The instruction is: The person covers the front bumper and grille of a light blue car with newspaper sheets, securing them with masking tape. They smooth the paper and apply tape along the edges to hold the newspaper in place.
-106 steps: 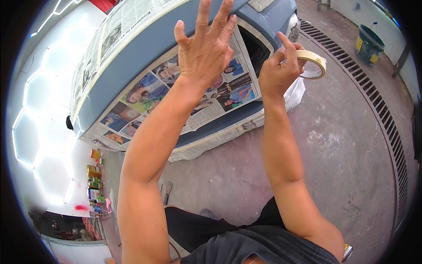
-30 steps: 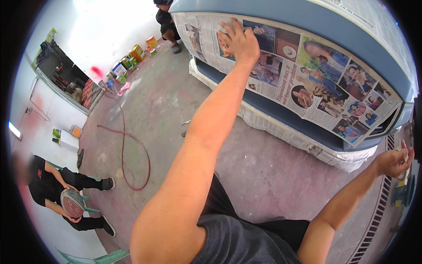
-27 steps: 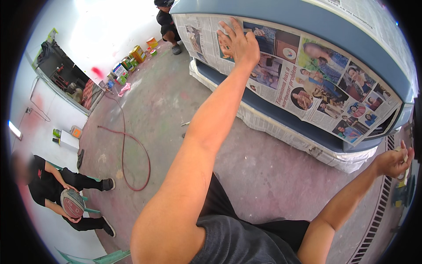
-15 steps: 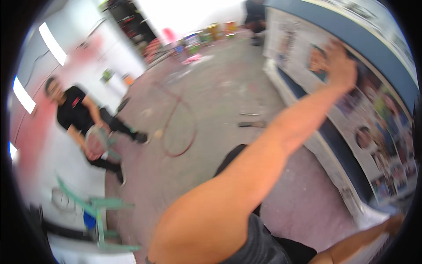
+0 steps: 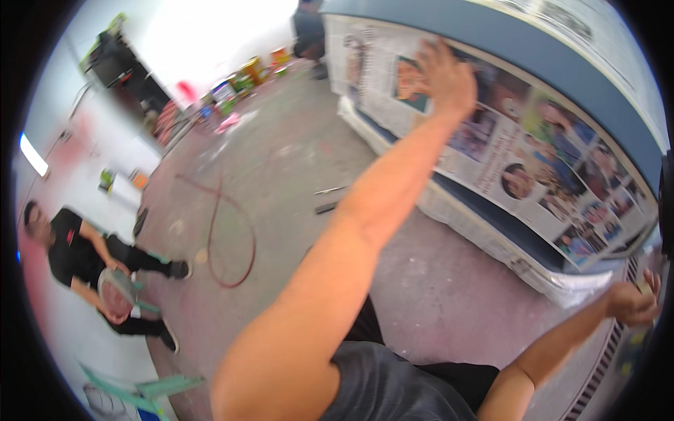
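On flat newspaper (image 5: pixel 518 184) rests the left hand (image 5: pixel 449 83).

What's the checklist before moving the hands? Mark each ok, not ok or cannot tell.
1. Left hand on the newspaper sheet: ok, fingers spread near its upper edge.
2. Right hand grip: cannot tell; fingers curled, a pale item partly shows, blurred.
3. Sheet's edges fully taped: cannot tell, too blurred.
4. Floor tools put away: not ok; a slim metallic item and a dark item lie beyond the left forearm.
5. Seated person away from the blue bodywork: ok, over at the left, holding a ball.
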A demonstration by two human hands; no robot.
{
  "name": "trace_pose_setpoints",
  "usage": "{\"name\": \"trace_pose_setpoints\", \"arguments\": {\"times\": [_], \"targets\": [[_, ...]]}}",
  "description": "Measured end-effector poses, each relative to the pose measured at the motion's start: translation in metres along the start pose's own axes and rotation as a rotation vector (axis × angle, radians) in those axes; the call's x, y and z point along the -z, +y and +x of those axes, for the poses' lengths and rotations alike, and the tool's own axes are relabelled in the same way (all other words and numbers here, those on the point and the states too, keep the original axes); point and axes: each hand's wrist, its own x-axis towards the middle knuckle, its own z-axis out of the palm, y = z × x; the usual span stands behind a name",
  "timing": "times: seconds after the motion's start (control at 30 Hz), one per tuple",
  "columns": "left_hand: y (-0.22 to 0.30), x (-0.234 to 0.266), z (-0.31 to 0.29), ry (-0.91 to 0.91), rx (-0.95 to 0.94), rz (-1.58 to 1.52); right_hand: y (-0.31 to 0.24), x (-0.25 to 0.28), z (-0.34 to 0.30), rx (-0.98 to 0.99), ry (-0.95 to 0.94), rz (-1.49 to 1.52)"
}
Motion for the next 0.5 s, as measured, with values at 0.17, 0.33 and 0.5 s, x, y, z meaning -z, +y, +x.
{"name": "trace_pose_setpoints", "arguments": {"times": [0.17,0.33,0.5], "targets": [[-0.003,0.019,0.000,0.017,0.196,-0.088,-0.032,-0.007,0.008,-0.252,0.228,0.229],[-0.009,0.047,0.007,0.097,0.293,-0.262,-0.047,-0.006,0.005,-0.303,0.223,0.219],[-0.024,0.058,0.020,0.211,0.297,-0.268,-0.089,-0.034,0.008,-0.337,0.241,0.329]]}}
